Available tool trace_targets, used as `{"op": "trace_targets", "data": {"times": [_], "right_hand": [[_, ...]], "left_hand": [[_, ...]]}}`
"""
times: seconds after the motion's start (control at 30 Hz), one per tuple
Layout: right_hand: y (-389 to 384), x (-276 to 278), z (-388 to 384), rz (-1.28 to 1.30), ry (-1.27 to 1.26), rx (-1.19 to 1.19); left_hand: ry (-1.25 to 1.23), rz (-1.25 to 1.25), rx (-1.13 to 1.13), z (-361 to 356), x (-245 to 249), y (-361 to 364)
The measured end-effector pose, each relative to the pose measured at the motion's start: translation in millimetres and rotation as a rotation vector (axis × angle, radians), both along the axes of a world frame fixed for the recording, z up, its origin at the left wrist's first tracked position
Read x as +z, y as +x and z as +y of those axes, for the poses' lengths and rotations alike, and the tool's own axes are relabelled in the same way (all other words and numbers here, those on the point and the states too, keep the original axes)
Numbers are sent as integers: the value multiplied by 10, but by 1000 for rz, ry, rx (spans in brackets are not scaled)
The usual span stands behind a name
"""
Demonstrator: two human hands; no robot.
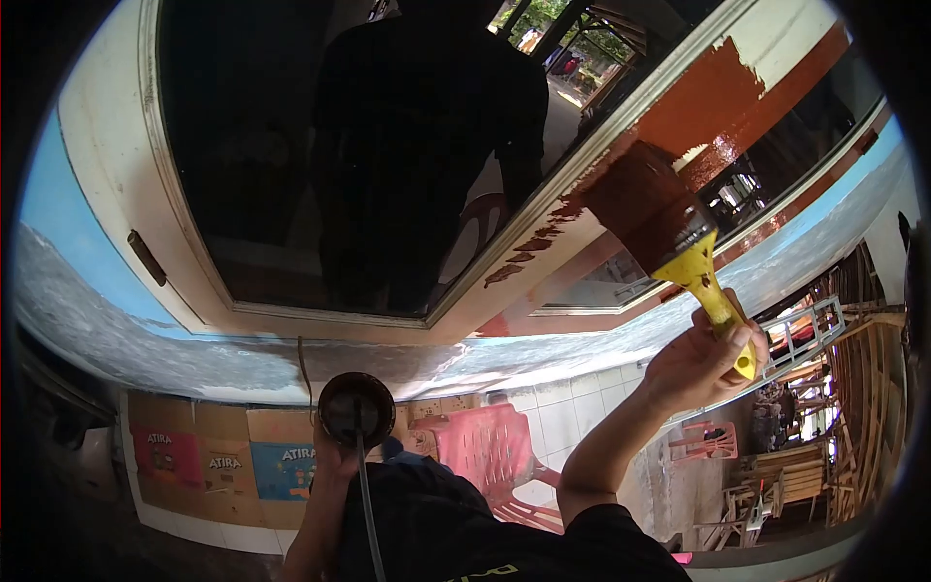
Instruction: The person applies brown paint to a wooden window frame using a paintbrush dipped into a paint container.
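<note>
My right hand (pixel 700 364) is closed around the yellow handle of a wide paintbrush (pixel 713 291). Its bristles, thick with red-brown paint, lie over the cream window frame (pixel 553 267) at a partly painted stretch. Wet red-brown paint (pixel 713 92) covers the frame above the brush, with a ragged edge against the cream. Small brown dabs run down the frame to the left of the bristles. Low in the view, my left hand (pixel 335 456) grips a dark round paint can (pixel 356 412) from below. A thin grey stick (pixel 365 485) stands in the can.
Dark window glass (pixel 291 194) reflects a person's outline. Below the frame runs a blue and grey wall (pixel 233 359). A pink plastic chair (pixel 490 451) stands on the tiled floor, near flattened cardboard (pixel 218 466). Stacked wood (pixel 790 475) and a metal ladder (pixel 805 335) are at right.
</note>
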State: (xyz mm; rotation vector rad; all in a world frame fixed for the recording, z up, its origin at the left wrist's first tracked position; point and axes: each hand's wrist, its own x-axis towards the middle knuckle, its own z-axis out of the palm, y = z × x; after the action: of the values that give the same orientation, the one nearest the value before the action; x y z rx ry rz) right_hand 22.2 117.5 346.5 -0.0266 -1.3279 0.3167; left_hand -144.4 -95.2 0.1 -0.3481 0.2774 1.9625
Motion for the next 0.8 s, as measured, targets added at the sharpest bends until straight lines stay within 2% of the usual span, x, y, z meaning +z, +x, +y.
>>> {"op": "trace_targets", "data": {"times": [0.07, 0.17, 0.27, 0.47, 0.6, 0.8], "right_hand": [[6, -13, -14, 79, -78, 22], [-15, 8, -31, 18, -41, 91], [-66, -9, -11, 11, -12, -37], [11, -63, 19, 76, -73, 61], [-43, -98, 26, -3, -58, -20], [9, -111, 21, 89, -109, 98]], "left_hand": [[-19, 14, 5, 0, -59, -7], [-24, 21, 18, 7, -116, -4], [-10, -1, -6, -3, -108, -5], [-19, -18, 10, -8, -56, 3], [-24, 35, -6, 0, -44, 19], [-16, 16, 13, 4, -104, 7]]}}
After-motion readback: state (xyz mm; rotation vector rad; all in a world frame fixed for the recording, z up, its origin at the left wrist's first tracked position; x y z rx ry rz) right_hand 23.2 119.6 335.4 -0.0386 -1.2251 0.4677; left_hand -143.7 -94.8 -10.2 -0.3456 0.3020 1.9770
